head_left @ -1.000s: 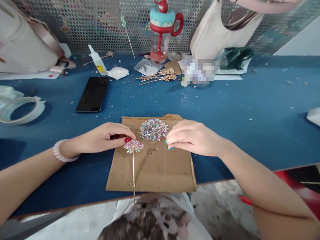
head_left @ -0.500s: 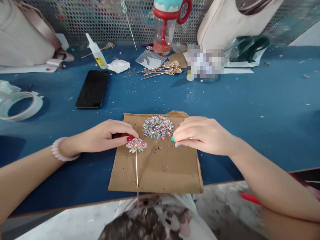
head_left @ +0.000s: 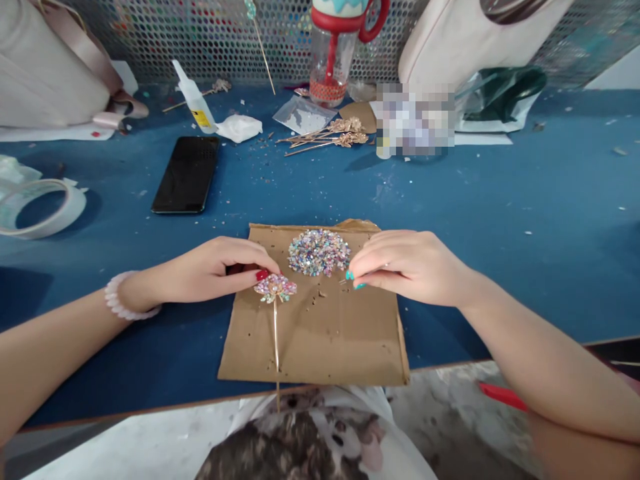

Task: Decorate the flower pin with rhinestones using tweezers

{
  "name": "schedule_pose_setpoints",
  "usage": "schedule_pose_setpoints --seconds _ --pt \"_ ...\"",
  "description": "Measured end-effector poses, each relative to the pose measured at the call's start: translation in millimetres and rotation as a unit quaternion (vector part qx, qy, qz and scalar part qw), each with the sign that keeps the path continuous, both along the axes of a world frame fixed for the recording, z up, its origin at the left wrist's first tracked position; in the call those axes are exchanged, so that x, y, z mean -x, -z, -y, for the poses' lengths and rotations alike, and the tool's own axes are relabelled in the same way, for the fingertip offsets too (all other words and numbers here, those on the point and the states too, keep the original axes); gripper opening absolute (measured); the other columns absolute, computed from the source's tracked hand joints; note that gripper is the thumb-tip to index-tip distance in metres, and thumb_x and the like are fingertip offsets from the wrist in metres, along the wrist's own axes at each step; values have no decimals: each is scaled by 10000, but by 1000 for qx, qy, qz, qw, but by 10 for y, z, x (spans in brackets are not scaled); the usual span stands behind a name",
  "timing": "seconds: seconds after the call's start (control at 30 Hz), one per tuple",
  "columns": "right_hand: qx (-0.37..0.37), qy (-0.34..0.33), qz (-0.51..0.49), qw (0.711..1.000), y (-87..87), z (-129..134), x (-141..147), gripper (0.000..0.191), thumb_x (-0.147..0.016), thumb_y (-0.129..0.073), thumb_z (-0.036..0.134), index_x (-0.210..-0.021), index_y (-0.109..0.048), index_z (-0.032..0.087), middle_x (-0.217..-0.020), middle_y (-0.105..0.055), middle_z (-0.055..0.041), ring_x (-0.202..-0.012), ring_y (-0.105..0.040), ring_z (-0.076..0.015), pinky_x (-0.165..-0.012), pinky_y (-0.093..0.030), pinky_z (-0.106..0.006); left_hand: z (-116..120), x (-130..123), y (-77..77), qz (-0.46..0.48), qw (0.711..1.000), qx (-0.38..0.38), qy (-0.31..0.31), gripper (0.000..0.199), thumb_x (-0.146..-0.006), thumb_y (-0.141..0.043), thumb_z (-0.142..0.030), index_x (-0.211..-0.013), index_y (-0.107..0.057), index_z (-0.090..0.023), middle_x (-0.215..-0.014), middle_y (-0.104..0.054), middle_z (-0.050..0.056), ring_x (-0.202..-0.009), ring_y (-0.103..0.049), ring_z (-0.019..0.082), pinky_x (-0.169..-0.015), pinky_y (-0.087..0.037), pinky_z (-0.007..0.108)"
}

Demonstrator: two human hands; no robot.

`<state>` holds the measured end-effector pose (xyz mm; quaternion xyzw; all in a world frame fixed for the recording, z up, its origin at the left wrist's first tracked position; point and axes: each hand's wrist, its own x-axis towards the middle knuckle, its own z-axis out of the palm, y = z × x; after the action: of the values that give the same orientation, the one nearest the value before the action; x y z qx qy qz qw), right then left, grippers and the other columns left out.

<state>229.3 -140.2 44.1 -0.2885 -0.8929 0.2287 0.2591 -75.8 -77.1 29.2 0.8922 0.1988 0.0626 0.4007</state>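
My left hand pinches the flower-shaped head of a gold hairpin between thumb and fingers. Pink, pale and green stones cover that head, and its long gold stem points toward me, past the table's front edge. Right of it, a round heap of glittering rhinestones lies on a piece of cardboard. Just beside the heap's right edge is my right hand, fingertips drawn together low over the cardboard. Whatever is between those fingertips is too small to make out.
Behind the cardboard lie a black phone, a glue bottle, crumpled white tissue and several gold hairpins. A tape roll is at left. Bags and a red-handled cup stand against the perforated metal panel.
The view has shifted slightly. My left hand keeps hold of the hairpin, and my right hand stays beside the rhinestone heap with its fingertips still together.
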Motion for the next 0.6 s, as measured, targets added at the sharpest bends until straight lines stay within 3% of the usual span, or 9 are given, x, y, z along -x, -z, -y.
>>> schedule_pose_setpoints --seconds 0.6 --pt "1 3 -6 1000 24 -2 2 125 -936 -569 220 -865 -662 178 -815 -729 -6 -772 -674 -111 -727 -505 -244 -7 13 12 -7 1000 3 2 278 -891 -480 -200 -1107 -604 -324 -970 -680 16 -831 -637 181 -730 -498 323"
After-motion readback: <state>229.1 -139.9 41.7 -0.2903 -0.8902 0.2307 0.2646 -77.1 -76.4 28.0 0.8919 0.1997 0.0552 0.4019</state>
